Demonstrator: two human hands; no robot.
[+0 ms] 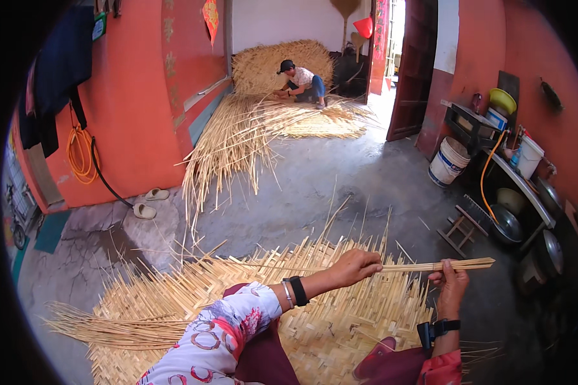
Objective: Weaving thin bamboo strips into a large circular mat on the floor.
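Note:
A thin bundle of pale reed strips [414,265] stretches sideways between my hands, above the far right edge of a partly woven mat [340,321]. My left hand [356,266] is closed on the bundle, its arm reaching across in front of me. Close to the bundle's right end, my right hand [451,282] pinches it from below with bent fingers. Under me the mat shows a diagonal weave, with loose strip ends sticking out along its far edge. A pile of loose strips [122,327] lies on the mat's left side.
Farther off, a person [305,83] crouches on another mat [324,125] beside long loose strips [231,138]. To the right are a small wooden stool [461,230], a white bucket [449,162] and a shelf [517,176] with basins. Slippers [144,211] lie by the left wall.

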